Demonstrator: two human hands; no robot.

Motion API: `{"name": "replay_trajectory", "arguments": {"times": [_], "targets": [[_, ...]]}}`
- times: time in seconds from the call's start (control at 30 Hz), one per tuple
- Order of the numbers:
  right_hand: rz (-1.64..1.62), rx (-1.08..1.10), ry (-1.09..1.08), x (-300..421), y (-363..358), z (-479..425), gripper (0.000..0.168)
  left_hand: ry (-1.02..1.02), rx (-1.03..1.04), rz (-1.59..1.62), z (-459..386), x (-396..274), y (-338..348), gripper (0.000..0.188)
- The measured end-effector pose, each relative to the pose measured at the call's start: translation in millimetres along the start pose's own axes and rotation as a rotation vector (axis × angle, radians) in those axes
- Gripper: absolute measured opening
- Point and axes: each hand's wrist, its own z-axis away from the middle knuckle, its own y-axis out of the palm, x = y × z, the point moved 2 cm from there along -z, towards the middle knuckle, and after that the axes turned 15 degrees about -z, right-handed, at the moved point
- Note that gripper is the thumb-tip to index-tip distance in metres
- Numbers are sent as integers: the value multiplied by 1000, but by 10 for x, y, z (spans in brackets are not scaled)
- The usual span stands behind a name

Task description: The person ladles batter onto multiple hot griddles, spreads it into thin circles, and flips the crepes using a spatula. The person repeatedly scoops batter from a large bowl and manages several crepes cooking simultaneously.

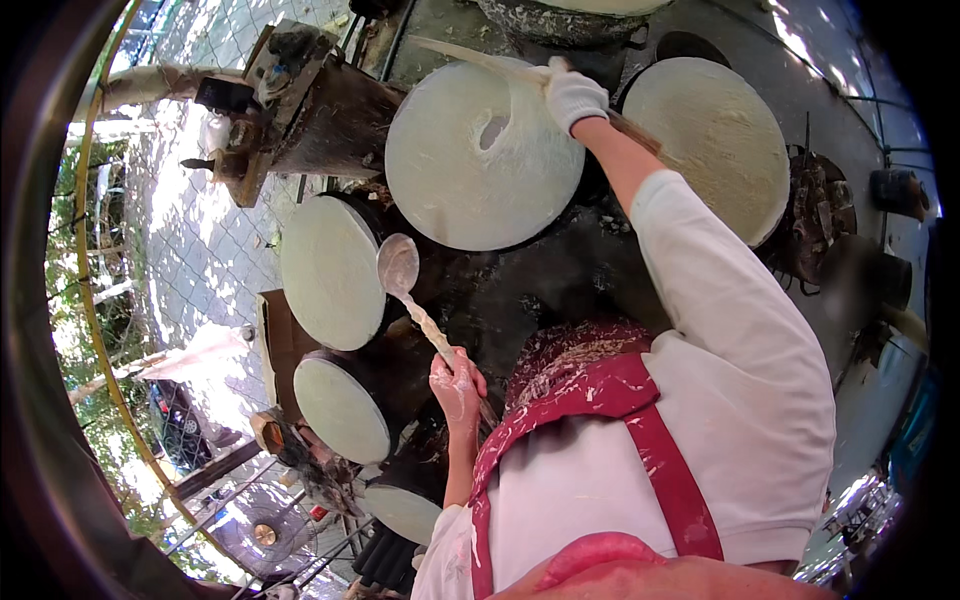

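Observation:
In the head view, my right hand [576,96] wears a white knit glove and grips a long flat wooden stick [480,58]. The stick crosses the far rim of a large round griddle [450,176] covered in a pale, thin sheet. That sheet is pulled up in folds toward the stick, and an oval hole [493,132] shows in it. My bare left hand [457,382], smeared with white batter, holds a metal ladle [398,264] by its batter-coated handle. The ladle's bowl is beside the right rim of another pale round griddle [330,274].
To the right is a large griddle with a yellowish sheet [716,142]. Smaller pale rounds [341,409] curve down the left. A batter-crusted vessel [566,22] stands at the back. A wooden block stand [322,112], chain-link fence [202,225] and fan [264,534] are leftward.

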Motion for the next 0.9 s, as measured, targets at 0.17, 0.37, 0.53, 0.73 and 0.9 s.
{"name": "replay_trajectory", "arguments": {"times": [0.17,0.37,0.53,0.73,0.9], "targets": [[-412,195,-499,123,3,853,39,-17,21,26,-32,-6,113,15],[-1183,86,153,-1237,49,1916,38,49,71,59,-182,-251,294,15],[-1177,473,406,-1174,-288,2236,48,56,109,95,-228,-409,455,13],[-1169,486,487,-1423,-347,1971,42,65,68,106,-178,-356,461,13],[-1149,558,381,-1449,-383,1910,47,128,116,-15,-525,-652,426,19]]}}
